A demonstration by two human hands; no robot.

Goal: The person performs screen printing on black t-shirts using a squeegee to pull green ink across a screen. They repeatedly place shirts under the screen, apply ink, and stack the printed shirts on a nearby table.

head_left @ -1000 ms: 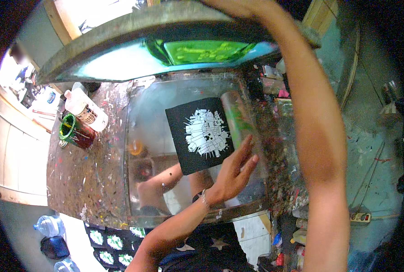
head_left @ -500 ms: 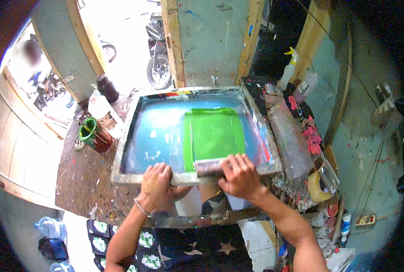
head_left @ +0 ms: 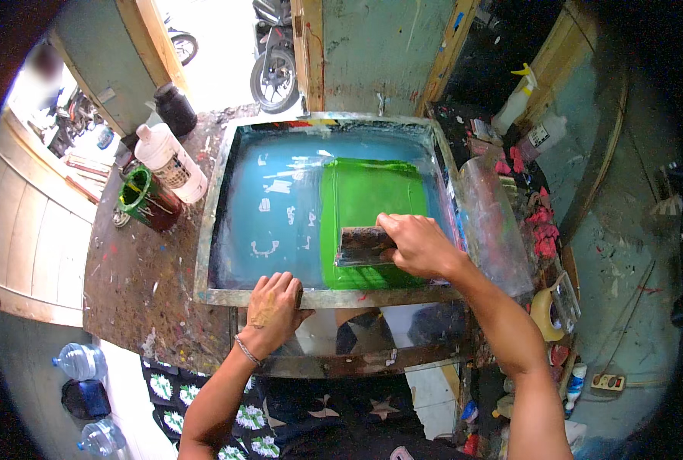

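A wooden-framed screen (head_left: 209, 211) with blue mesh (head_left: 257, 230) lies flat on the worktable, and a thick patch of green ink (head_left: 372, 184) covers its right half. My left hand (head_left: 272, 310) is closed around the front bar of the frame, left of the green. In my right hand (head_left: 418, 245) is a flat, stained squeegee (head_left: 360, 244), held over the lower part of the green ink. Whatever lies under the screen is hidden.
A green-red ink pot (head_left: 153, 203), a white bottle (head_left: 173, 165) and a dark jar (head_left: 174, 109) stand left. A spray bottle (head_left: 514, 107), clear sheet (head_left: 494, 230) and tape roll (head_left: 548, 310) are right. Behind is a doorway with a motorcycle (head_left: 276, 77).
The raised screen has come down over the black printed piece. My left hand took its front bar. My right hand came down from the screen, gripped the squeegee and moved it forward onto the green.
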